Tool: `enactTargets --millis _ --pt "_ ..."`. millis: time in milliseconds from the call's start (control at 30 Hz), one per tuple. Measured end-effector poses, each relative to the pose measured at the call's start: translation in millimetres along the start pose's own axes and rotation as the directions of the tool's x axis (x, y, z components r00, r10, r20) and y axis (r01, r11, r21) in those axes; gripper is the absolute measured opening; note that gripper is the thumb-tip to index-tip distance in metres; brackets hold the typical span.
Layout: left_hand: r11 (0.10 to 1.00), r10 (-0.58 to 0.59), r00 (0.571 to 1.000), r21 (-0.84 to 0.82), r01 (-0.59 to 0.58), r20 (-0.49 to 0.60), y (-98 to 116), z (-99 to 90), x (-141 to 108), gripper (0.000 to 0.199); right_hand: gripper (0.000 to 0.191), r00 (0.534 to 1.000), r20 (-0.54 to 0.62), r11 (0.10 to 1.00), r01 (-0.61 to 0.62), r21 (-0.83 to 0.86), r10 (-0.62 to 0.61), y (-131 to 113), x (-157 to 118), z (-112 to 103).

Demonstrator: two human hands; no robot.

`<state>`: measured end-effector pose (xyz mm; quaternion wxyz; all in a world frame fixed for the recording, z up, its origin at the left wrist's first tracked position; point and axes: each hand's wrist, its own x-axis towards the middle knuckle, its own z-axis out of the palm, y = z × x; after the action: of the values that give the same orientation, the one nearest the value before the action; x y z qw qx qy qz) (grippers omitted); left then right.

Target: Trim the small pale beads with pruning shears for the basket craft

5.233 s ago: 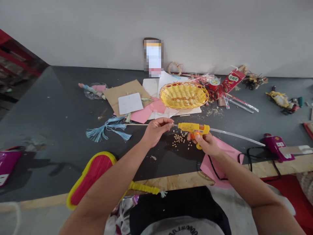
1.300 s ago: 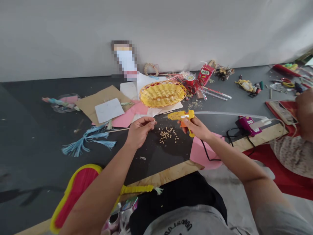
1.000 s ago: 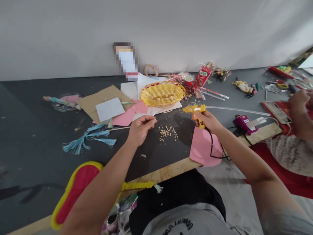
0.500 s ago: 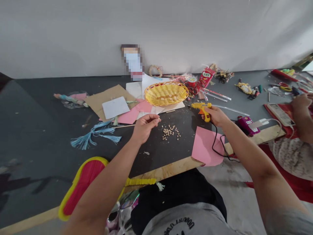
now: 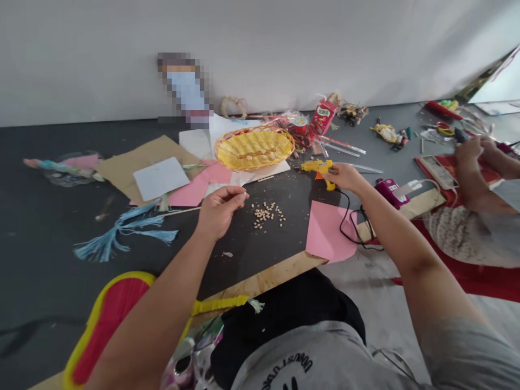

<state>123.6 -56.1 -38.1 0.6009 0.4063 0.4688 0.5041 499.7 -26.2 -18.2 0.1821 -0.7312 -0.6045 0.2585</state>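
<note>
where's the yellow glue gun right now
In the head view, right of centre: the yellow glue gun is in the right hand, beyond the pink sheet.

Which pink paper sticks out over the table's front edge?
The pink sheet nearest the yellow glue gun; the other pink paper lies farther back, left of the yellow basket.

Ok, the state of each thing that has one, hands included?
left hand, pinching a small pale piece
right hand, gripping the yellow glue gun
yellow glue gun, aimed to the person's left, hot or cold not visible
wicker basket, open side up
small pale bits, scattered loose on the table
pink sheet, partly overhanging the table edge
blue tassels, fanned out
red carton, tilted
</note>
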Motion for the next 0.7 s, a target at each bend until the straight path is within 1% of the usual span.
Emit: enactTargets --millis 33,133,233,367,467,533,600,700 --pt "1.000 0.000 1.000 0.000 0.000 -0.002 0.4 0.5 0.0 0.035 0.026 1.000 -0.028 0.997 -0.004 -0.076 0.001 -2.0 -2.6 -1.3" --pt "1.000 0.002 1.000 -0.004 -0.002 -0.014 2.0 1.9 -0.4 0.035 0.033 0.997 -0.079 0.983 -0.023 -0.182 0.009 -5.6 -16.6 -5.8" --pt "1.000 0.001 1.000 -0.009 -0.001 -0.023 2.2 2.0 -0.1 0.034 0.035 0.995 -0.103 0.955 -0.014 -0.295 -0.017 -0.3 -38.7 -15.1" --pt "1.000 0.001 1.000 -0.019 -0.001 -0.026 0.7 -0.1 1.6 0.034 0.031 0.986 -0.165 0.903 -0.037 -0.428 -0.037 17.6 -78.7 -35.6" --pt "1.000 0.002 1.000 -0.030 -0.003 -0.026 0.1 -1.4 2.5 0.033 0.021 0.985 -0.175 0.879 -0.091 -0.467 0.009 28.3 -114.2 -44.0" --pt "0.999 -0.001 1.000 -0.039 0.000 -0.028 0.1 -1.7 2.8 0.032 0.021 0.986 -0.156 0.860 -0.134 -0.493 0.064 32.3 -135.8 -41.9" --pt "0.999 0.002 0.999 -0.050 -0.004 -0.032 0.0 -1.6 2.8 0.032 0.025 0.984 -0.125 0.843 -0.173 -0.510 0.126 35.2 -152.1 -35.5" --pt "0.998 0.016 0.999 -0.058 -0.018 -0.030 -0.2 -1.1 2.6 0.030 0.024 0.977 -0.129 0.827 -0.213 -0.521 0.170 40.2 -162.9 -25.2"
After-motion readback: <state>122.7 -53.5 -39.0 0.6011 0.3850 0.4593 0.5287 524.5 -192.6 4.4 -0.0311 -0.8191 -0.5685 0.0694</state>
